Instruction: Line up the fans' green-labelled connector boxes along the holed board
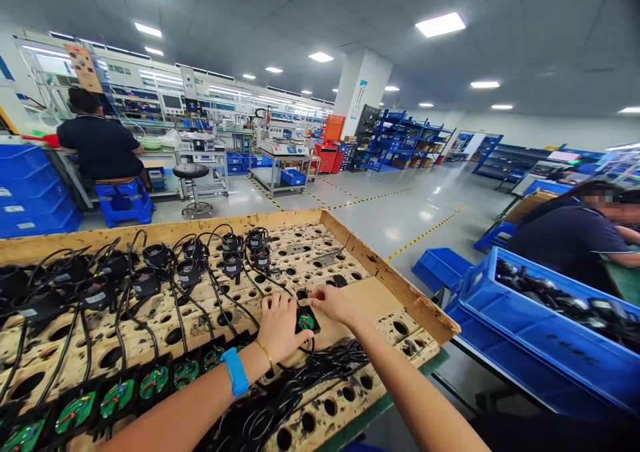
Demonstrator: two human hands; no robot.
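My left hand [280, 329] rests knuckles-up on a small black fan unit [305, 321] with a green circuit board showing, fingers curled onto it. My right hand [330, 303] pinches the same unit from the far side. The unit sits at the right end of a row of similar black units with green boards [150, 382] along the near side of a wooden tray [400, 285] full of round holes. Black cables [320, 365] trail under my wrists. A blue band is on my left wrist.
More black fans with cables [150, 265] fill the tray's far left. A blue crate [545, 345] holding black parts stands to the right, with a seated person [575, 235] behind it. Another person [97, 142] sits at a bench far left. A stool [193, 185] stands on the open floor.
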